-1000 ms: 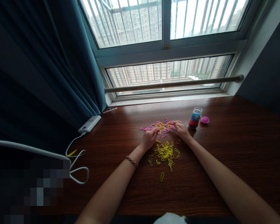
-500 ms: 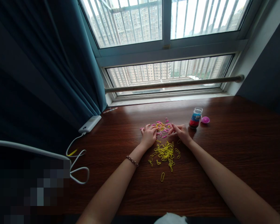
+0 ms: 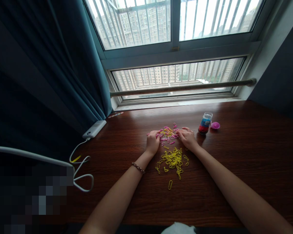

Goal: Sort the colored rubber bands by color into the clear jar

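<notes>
Wide across the lower view, a dark reddish-brown bench (image 3: 234, 169) with visible grain and a soft shine toward the far edge. Behind it, a window (image 3: 141, 27), with bars and tall buildings beyond the glass. On the left, a blue curtain (image 3: 88, 65) hanging down to the bench. Before the lower pane, a round rail (image 3: 185, 87). At lower left, a thick white cable (image 3: 31, 154).

Mid-bench, on the near side, a loose yellow heap (image 3: 173, 159) of small, clip-like loops. Just beyond, a flatter pink-and-yellow heap (image 3: 169, 131) of similar pieces, between both hands.

At the left edge of this mixed heap, the left hand (image 3: 152, 142), with fingers curled in and partly hidden; cannot tell if grasping anything. At the right edge, the right hand (image 3: 188, 139), with fingers loosely bent and tips at the pink pieces; cannot tell if holding any.

Near the curtain, a white oblong device (image 3: 94, 129). Right of the hands, an open glass jar (image 3: 205, 125) with a blue label and red below. Around the left wrist, a beaded bracelet (image 3: 138, 168). Just beside the jar, a pink round piece (image 3: 215, 125). Nearest of all, a lone yellow loop (image 3: 170, 185).
</notes>
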`<state>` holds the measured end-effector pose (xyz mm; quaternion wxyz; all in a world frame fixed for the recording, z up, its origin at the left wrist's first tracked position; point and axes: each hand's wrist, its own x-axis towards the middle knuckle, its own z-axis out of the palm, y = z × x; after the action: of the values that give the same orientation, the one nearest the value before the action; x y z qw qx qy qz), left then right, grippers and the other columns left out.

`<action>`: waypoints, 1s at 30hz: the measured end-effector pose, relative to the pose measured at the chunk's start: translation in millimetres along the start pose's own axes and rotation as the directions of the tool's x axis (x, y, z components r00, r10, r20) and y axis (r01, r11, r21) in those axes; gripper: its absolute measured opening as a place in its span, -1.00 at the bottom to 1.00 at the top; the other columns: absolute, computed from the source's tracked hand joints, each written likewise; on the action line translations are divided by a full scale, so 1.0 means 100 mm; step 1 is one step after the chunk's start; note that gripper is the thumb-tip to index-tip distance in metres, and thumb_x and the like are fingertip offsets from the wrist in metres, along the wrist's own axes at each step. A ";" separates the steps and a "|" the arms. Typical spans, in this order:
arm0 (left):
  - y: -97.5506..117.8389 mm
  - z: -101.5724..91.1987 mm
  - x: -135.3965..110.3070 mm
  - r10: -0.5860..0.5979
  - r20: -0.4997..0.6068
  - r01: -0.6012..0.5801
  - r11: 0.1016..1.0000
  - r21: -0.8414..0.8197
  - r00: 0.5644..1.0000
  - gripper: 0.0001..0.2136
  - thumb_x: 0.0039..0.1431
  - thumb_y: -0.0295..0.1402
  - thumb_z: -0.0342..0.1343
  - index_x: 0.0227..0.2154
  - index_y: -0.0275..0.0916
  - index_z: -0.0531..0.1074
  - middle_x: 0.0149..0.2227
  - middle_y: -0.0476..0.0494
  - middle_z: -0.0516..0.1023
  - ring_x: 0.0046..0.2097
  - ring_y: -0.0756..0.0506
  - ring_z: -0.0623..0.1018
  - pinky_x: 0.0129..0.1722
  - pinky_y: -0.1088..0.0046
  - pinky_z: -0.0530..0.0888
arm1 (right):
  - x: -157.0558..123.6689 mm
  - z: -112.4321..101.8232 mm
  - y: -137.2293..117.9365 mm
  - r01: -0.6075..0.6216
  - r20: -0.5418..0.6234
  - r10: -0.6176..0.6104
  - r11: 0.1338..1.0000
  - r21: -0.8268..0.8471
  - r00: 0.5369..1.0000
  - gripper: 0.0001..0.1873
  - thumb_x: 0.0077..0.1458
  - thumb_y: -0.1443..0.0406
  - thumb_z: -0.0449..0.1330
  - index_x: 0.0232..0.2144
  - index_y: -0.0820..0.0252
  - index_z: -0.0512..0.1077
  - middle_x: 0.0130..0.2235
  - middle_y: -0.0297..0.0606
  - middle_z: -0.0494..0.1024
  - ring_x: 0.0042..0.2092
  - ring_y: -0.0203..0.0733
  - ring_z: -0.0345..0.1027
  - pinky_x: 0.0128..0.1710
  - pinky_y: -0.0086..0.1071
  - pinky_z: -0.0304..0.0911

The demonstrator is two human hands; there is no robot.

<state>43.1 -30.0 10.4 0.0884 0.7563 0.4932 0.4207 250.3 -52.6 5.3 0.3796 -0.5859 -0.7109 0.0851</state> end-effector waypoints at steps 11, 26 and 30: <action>-0.10 0.00 0.00 -0.192 -0.090 0.172 0.967 -0.188 0.977 -0.86 0.07 -0.38 0.03 -0.35 -0.23 0.48 -0.37 -0.11 0.55 -0.35 -0.04 0.51 -0.33 0.46 0.41 | 0.03 0.04 0.07 -0.012 -0.002 0.012 0.997 0.081 1.000 -0.59 0.14 0.15 -0.12 -0.31 0.10 0.51 -0.18 -0.29 0.52 -0.05 -0.09 0.19 -0.04 -0.17 0.04; -0.16 -0.02 0.02 -0.263 -0.189 0.218 0.949 -0.228 0.946 -0.80 0.04 -0.32 0.07 -0.27 -0.20 0.48 -0.33 -0.14 0.55 -0.33 -0.05 0.51 -0.29 0.43 0.42 | 0.01 -0.16 -0.09 -0.130 -0.036 0.225 0.679 0.722 0.974 -0.47 0.08 0.01 -0.10 -0.44 0.24 0.53 -0.38 -0.14 0.56 -0.34 -0.16 0.39 -0.33 -0.33 0.23; -0.13 -0.04 0.03 -0.264 -0.199 0.216 0.948 -0.233 0.944 -0.80 0.07 -0.31 0.04 -0.27 -0.24 0.46 -0.39 -0.12 0.53 -0.38 -0.02 0.50 -0.36 0.49 0.41 | -0.03 -0.22 -0.21 -0.242 0.239 0.078 0.546 0.802 0.968 -0.48 0.04 0.02 -0.02 -0.55 0.31 0.53 -0.51 -0.11 0.54 -0.52 -0.26 0.31 -0.49 -0.39 0.17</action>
<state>32.0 -22.1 7.2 0.1606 0.6237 0.5422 0.5396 248.2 -68.7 30.9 0.5358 -0.3925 -0.5619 0.4931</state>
